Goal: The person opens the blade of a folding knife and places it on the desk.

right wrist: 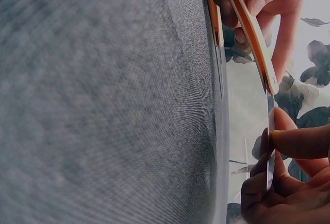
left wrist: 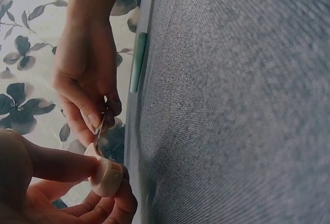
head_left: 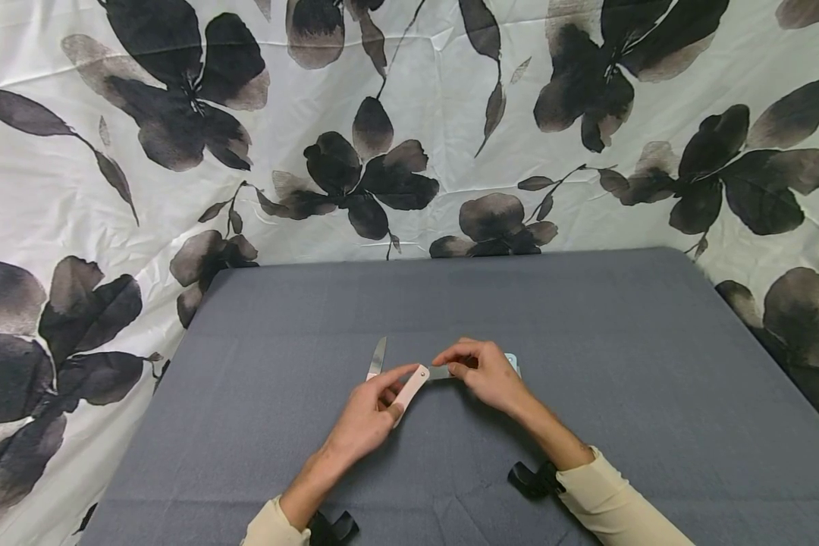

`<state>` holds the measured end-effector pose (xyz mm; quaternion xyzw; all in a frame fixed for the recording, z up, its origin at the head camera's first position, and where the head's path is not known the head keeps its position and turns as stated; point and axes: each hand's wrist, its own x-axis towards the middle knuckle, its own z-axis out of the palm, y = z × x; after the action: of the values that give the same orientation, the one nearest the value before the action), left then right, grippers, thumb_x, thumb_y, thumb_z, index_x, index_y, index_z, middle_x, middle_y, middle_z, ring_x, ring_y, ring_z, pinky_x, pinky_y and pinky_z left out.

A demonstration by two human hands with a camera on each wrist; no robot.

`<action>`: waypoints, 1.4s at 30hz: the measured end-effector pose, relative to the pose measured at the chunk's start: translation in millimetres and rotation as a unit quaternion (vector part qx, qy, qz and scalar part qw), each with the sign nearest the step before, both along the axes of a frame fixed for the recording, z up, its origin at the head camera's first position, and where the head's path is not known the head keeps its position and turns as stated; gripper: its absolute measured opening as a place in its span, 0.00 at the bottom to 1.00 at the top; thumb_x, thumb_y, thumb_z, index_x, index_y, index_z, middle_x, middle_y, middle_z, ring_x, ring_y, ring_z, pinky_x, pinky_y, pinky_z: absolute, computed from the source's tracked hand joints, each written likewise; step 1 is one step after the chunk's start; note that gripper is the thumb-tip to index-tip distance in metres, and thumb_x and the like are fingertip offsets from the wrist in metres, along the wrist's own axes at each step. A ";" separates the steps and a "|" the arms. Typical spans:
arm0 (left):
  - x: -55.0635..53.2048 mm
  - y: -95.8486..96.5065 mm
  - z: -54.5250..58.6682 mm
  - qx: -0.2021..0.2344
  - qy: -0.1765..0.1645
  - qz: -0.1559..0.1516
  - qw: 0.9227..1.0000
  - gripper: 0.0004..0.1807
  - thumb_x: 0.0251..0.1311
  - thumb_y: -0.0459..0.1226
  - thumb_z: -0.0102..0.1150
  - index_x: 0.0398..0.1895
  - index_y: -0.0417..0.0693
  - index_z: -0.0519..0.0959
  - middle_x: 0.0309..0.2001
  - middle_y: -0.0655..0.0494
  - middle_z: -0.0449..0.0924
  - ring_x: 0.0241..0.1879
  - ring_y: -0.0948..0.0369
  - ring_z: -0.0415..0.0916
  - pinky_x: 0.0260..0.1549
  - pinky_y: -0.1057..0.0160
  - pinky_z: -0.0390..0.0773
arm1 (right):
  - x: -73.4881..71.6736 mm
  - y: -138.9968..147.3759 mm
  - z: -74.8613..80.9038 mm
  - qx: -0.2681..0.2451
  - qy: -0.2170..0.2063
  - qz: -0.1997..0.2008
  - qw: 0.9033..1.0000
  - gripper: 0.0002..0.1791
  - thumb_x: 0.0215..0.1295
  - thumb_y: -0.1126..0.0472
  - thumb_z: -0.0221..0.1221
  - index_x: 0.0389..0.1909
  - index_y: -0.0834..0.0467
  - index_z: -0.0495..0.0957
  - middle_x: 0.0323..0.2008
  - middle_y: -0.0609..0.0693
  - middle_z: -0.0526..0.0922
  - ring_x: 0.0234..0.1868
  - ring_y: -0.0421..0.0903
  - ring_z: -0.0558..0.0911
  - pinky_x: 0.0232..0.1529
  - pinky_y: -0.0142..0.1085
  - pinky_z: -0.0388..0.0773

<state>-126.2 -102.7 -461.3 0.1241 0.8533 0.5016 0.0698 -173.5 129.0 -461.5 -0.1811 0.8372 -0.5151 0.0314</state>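
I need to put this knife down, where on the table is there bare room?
The grey table is bare right of the right hand, left of the left hand, and toward the backdrop. It is crowded around the pink-handled knife.

On the table (head_left: 587,364), near its middle, the left hand (head_left: 365,417) holds a knife (head_left: 412,385) by the handle, and the right hand (head_left: 487,373), just right of it, pinches the blade. A second knife (head_left: 377,358) lies on the table just behind the left hand. Another object (head_left: 513,361) lies behind the right hand, partly hidden. A cloth (head_left: 409,136) hangs behind the table.
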 end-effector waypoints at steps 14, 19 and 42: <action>0.3 0.6 0.0 -0.005 -0.005 0.001 1.000 0.33 0.58 0.22 0.58 0.66 0.56 0.81 0.42 0.48 0.85 0.32 0.61 0.76 0.29 0.67 0.74 | -2.4 1.5 -0.9 0.007 0.005 0.004 1.000 0.14 0.69 0.72 0.61 0.40 0.54 0.91 0.40 0.53 0.88 0.37 0.42 0.80 0.38 0.32 0.77; 1.2 1.1 -1.0 -0.016 -0.005 0.000 1.000 0.32 0.59 0.23 0.58 0.65 0.56 0.82 0.41 0.51 0.85 0.32 0.63 0.76 0.30 0.67 0.75 | -2.3 1.5 -1.4 0.015 0.002 0.003 1.000 0.14 0.68 0.73 0.60 0.38 0.53 0.91 0.39 0.54 0.88 0.36 0.42 0.80 0.38 0.32 0.76; 3.0 0.1 -1.0 -0.029 -0.001 -0.031 0.999 0.31 0.58 0.23 0.57 0.64 0.55 0.82 0.42 0.51 0.85 0.31 0.64 0.76 0.29 0.67 0.74 | -2.1 1.5 0.2 0.034 -0.006 0.011 0.999 0.16 0.69 0.72 0.57 0.36 0.51 0.90 0.38 0.48 0.87 0.36 0.42 0.78 0.39 0.33 0.75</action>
<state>-123.2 -102.7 -462.2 0.1483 0.8633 0.4741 0.0895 -175.6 130.5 -461.4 -0.1863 0.8518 -0.4872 0.0484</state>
